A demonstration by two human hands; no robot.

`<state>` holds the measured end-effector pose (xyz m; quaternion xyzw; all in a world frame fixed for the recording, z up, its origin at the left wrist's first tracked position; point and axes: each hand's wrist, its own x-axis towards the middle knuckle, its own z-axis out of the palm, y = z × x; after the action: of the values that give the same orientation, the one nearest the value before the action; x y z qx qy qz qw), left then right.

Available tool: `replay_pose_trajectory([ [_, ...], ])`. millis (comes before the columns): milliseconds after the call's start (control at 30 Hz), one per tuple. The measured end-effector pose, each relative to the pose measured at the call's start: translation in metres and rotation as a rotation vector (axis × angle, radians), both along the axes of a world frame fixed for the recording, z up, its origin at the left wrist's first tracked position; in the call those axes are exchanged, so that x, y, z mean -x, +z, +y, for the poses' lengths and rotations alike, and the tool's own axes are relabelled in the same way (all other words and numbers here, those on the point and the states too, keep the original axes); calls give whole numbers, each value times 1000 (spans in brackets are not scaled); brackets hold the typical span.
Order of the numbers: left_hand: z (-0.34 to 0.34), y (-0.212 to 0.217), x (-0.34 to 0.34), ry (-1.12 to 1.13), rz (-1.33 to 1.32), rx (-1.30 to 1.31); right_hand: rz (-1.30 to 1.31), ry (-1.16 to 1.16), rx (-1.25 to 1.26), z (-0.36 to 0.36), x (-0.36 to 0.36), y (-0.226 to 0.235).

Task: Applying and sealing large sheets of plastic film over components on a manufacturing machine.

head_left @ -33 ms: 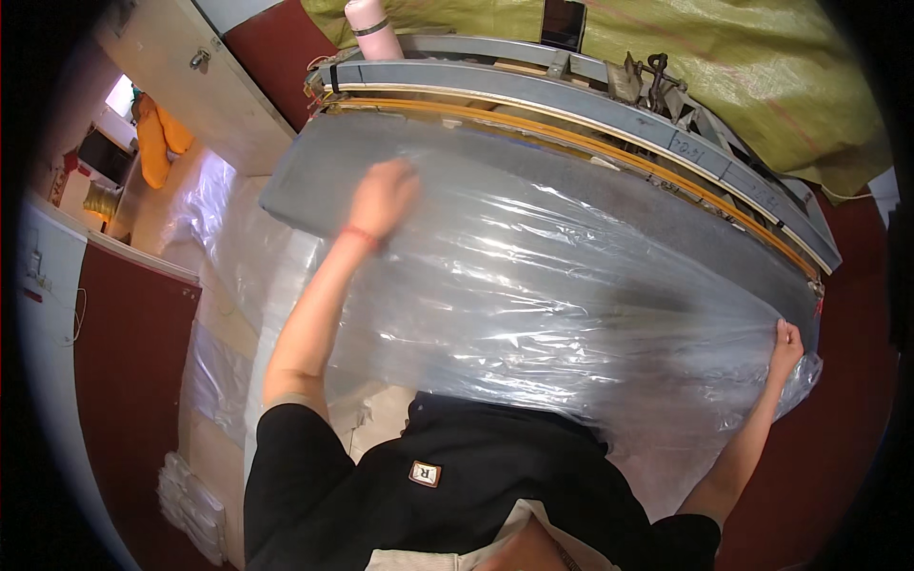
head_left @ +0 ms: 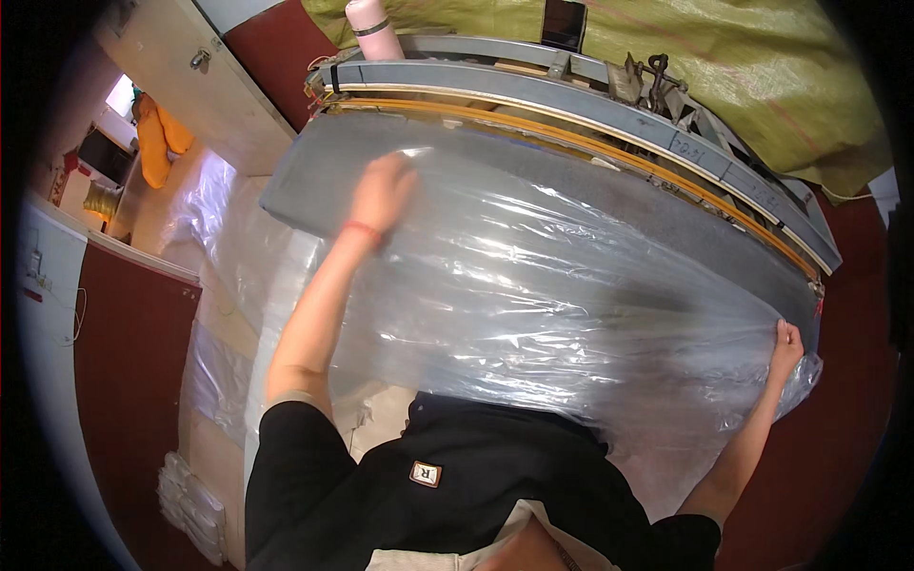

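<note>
A wide sheet of clear plastic film (head_left: 514, 276) is spread over a long, grey-topped padded surface (head_left: 457, 143), wrinkled and shiny across the middle. My left hand (head_left: 384, 190) is over the film's far left edge; its fingers are smeared by motion, so their grip is hidden. At the right end, my right hand (head_left: 786, 344) pinches the film's edge between thumb and fingers, and taut creases run leftward from it. Loose film bunches beside that hand. The near side of the sheet hangs down in front of my body.
Behind the surface runs a grey metal frame (head_left: 457, 79) with an orange strip (head_left: 533, 122). A pink bottle (head_left: 374, 30) stands on it at the left, a metal clamp (head_left: 657, 81) at the right. Green-yellow sheeting (head_left: 724, 86) lies beyond. A door (head_left: 195, 67) stands at the far left.
My left hand has shifted very slightly, and the film by its fingertips now catches more light. The right hand stays where it was.
</note>
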<state>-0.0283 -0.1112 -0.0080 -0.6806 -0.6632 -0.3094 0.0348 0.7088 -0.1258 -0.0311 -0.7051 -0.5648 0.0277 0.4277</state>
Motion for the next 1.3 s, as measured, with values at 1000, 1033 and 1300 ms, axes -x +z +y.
replay_pose_trajectory([
  [1000,139,-32,37,466,-486,-409,252,-150,-320,130,27,-17],
  [1033,144,-33,39,461,-496,-405,283,-125,-330,137,32,-17],
  [1300,154,-33,32,361,-706,-365,400,-216,-308,147,48,-6],
])
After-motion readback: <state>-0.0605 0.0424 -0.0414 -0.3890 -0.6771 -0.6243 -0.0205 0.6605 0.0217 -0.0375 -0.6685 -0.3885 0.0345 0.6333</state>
